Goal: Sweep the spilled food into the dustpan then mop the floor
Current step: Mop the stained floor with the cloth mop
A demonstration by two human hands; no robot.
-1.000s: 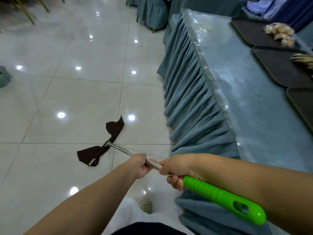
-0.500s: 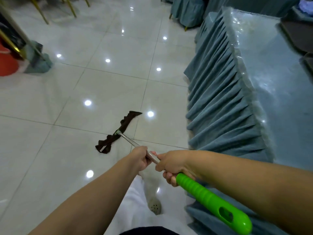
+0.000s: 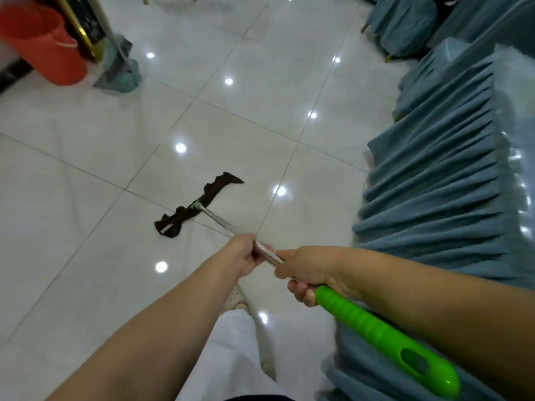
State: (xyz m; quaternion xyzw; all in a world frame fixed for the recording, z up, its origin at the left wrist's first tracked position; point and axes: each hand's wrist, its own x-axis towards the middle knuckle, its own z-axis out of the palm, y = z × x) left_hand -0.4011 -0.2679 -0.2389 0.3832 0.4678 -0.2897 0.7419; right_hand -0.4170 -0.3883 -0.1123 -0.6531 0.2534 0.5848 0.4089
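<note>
I hold a mop with both hands. Its dark brown cloth head [image 3: 197,205] lies flat on the white tiled floor [image 3: 86,169], a little ahead of me. A thin metal shaft [image 3: 215,219] runs from the head back to my hands. My left hand [image 3: 243,254] grips the shaft lower down. Just behind it, my right hand [image 3: 304,270] is closed where the shaft meets the bright green handle [image 3: 382,337]. No spilled food or dustpan shows in view.
A table with a pleated blue-grey skirt [image 3: 440,198] runs along my right side. A red bucket [image 3: 43,44] stands at the far left, beside a second mop with a teal head [image 3: 118,70]. Covered chairs [image 3: 402,21] stand at the back right.
The view has swung left, bringing the red bucket and teal mop into sight. The mop head has turned and slid across the tiles; both hands keep their grip.
</note>
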